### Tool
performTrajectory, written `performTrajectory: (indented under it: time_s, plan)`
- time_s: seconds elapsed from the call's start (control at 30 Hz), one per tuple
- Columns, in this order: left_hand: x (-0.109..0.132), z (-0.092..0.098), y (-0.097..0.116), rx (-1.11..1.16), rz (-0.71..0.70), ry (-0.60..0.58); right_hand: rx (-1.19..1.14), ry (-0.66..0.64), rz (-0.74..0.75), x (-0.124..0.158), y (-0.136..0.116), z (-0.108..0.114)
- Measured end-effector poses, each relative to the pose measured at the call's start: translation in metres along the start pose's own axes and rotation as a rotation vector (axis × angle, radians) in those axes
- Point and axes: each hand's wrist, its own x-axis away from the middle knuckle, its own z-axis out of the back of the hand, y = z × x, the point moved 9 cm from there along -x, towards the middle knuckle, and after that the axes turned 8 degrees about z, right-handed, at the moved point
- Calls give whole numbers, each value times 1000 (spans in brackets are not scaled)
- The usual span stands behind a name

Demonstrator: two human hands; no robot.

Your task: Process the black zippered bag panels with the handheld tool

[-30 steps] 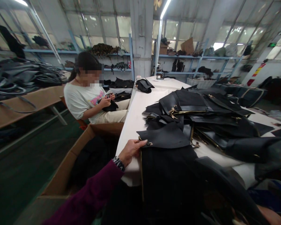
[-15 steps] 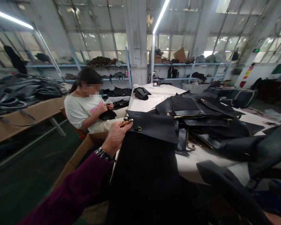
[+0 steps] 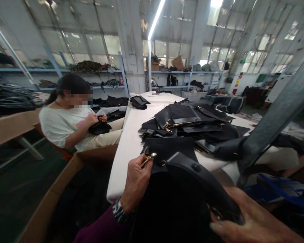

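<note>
My left hand (image 3: pixel 138 179) pinches a gold-coloured metal clasp (image 3: pixel 149 158) between thumb and fingers. A dark ring or loop shows just above it. Beneath lies a black bag piece (image 3: pixel 174 202), with a small gold ring (image 3: pixel 163 163) on its leather-like upper part. At the lower right, my right hand (image 3: pixel 250 216) is wrapped round a broad black leather-like strap (image 3: pixel 192 172). The strap's far end crosses over the bag piece, close to the small ring. A bit of shiny metal shows by my right thumb.
A heap of black bag pieces (image 3: pixel 187 118) with gold trim covers part of the white table (image 3: pixel 119 168). An open cardboard box (image 3: pixel 48 199) stands at the left. A seated co-worker (image 3: pixel 66 125) handles a dark piece. A slanting metal post (image 3: pixel 273 125) rises at the right.
My right hand has come into view, bringing the strap left and over the bag piece. My left hand, with the clasp, sits lower in view, and the view has turned rightward.
</note>
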Motion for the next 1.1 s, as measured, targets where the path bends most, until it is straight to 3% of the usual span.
performTrajectory:
  time_s: [0.33, 0.5, 0.67, 0.8, 0.93, 1.03, 1.1]
  plan:
    - [16, -14, -9, -88, -48, -23, 23, -14, 31, -8, 14, -18]
    - [18, -18, -15, -57, -14, -39, 97, 76, -12, -11, 17, -2]
    - [14, -15, -19, -51, 2, -20, 199, 66, -36, 0, 14, 11]
    - [17, -17, -21, -57, 5, -34, 68, 48, -86, 8, 24, 0]
    - [24, -20, -21, -97, -30, -37, -19, -3, -30, -1, 23, -16]
    - [20, -13, -19, -112, -54, -24, -21, -15, 27, -10, 17, -16]
    - [7, 6, -10, -138, -86, 46, 31, 35, 43, -11, 14, -5]
